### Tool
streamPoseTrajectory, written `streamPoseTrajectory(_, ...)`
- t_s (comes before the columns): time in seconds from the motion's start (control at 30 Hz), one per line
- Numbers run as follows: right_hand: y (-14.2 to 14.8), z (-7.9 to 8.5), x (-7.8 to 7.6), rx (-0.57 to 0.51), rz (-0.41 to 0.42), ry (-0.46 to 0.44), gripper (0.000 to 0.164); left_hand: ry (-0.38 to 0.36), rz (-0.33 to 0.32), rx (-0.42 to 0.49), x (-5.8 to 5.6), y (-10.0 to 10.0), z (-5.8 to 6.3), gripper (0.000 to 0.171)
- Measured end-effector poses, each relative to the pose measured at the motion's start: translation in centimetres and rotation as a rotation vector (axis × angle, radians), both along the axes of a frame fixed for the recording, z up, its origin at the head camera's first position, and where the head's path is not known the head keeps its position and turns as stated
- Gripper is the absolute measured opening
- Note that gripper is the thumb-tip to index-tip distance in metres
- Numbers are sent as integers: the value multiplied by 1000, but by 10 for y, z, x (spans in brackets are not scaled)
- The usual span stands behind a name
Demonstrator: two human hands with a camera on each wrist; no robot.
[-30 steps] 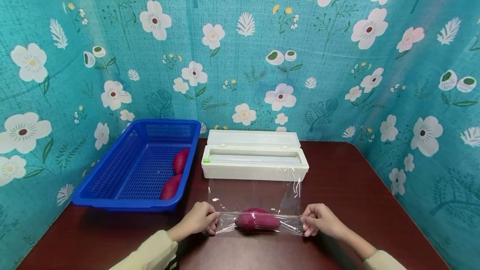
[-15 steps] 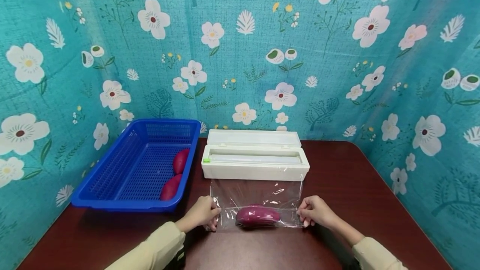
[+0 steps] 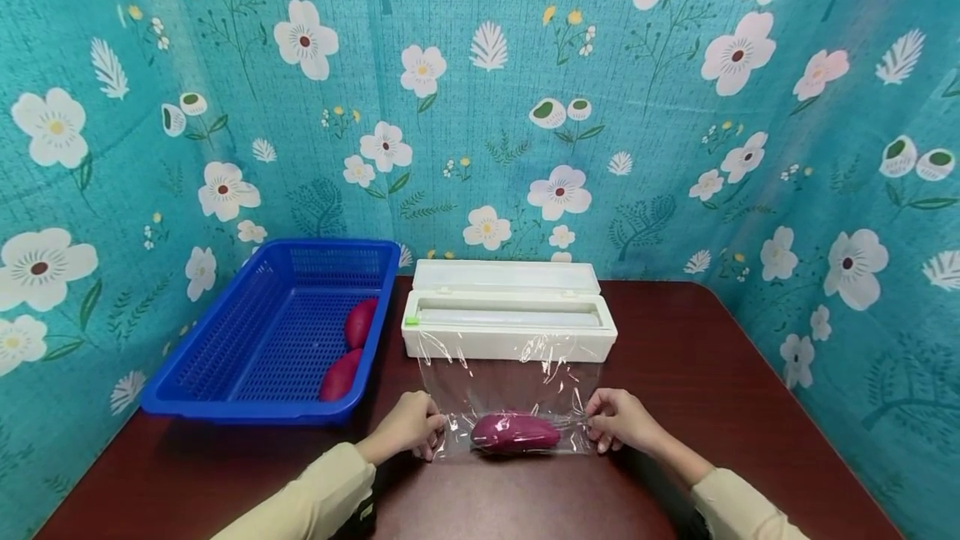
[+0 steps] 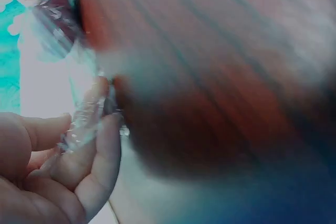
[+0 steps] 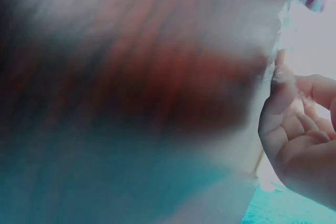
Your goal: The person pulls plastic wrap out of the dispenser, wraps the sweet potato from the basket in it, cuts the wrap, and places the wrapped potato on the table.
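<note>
A purple-red oblong root, like a sweet potato (image 3: pixel 515 432), lies on the table under clear cling film (image 3: pixel 510 377), which is folded over it. The film runs back to a white dispenser box (image 3: pixel 510 346) with its lid raised and a film roll (image 3: pixel 510 319) inside. My left hand (image 3: pixel 414 422) pinches the film at the left of the root; in the left wrist view crumpled film shows between thumb and fingers (image 4: pixel 107 145). At the other side my right hand (image 3: pixel 621 419) pinches the film's right edge. Neither hand touches the root.
A blue perforated basket (image 3: pixel 243 411) stands at the left, with two more purple-red roots (image 3: pixel 341 375) against its right wall. Behind the dark red table (image 3: pixel 675 340) hangs a teal floral curtain (image 3: pixel 480 107). Large parts of both wrist views are blurred.
Both hands have moved slightly away from the table's front, and the right hand has come inward. The film has gone from taut to slacker, with wrinkles near the box. The root has stayed nearly in place.
</note>
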State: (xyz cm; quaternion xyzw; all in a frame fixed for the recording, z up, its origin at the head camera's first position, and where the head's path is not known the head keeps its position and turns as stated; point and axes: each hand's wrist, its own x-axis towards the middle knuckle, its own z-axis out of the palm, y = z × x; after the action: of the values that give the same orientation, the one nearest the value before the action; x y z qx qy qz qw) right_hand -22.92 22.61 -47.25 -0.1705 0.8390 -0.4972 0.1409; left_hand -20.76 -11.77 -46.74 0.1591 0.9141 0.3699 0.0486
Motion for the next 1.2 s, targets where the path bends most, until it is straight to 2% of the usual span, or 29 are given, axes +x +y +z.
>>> streamPoseTrajectory(0.13, -1, 7, 0, -26, 19, -4, 5, -190, 2, 175, 0, -1, 3, 25)
streamPoseTrajectory(0.2, 0, 11, 0, -44, 25, -25, 8, -241, 2, 227, -1, -2, 5, 24)
streamPoseTrajectory(0.33, 5, 12, 1, -111, 16, -156, 13, -343, 12, 318, -1, -6, 4, 19)
streamPoseTrajectory(0.47, 11, 10, 1, -196, 62, -252, 17, -395, 46, 461, -3, -10, 0, 6)
streamPoseTrajectory(0.57, 12, 7, -1, -221, 161, -209, 14, -328, 21, 515, -6, -11, -3, 9)
streamPoseTrajectory(0.63, 11, 6, -3, -210, 215, -164, 14, -243, -39, 475, -7, -10, -4, 7)
streamPoseTrajectory(0.77, 8, 7, -3, -153, 245, -106, 25, -2, -174, 282, -7, -7, -5, 28)
streamPoseTrajectory(0.83, 6, 8, -3, -120, 238, -85, 26, 155, -218, 161, -7, -5, -6, 31)
streamPoseTrajectory(0.9, 4, 8, -4, -86, 237, -42, 25, 269, -244, 68, -7, -2, -5, 26)
streamPoseTrajectory(0.97, 2, 7, -5, -52, 248, 36, 24, 350, -265, -4, -7, 0, -3, 14)
streamPoseTrajectory(1.03, 1, 5, -5, -32, 268, 115, 24, 380, -302, -53, -8, 2, -2, 10)
streamPoseTrajectory(1.1, -1, 3, -6, -20, 290, 189, 24, 371, -341, -74, -8, 3, -2, 19)
streamPoseTrajectory(1.2, -2, 1, -7, -14, 314, 229, 25, 333, -362, -81, -10, 3, -4, 20)
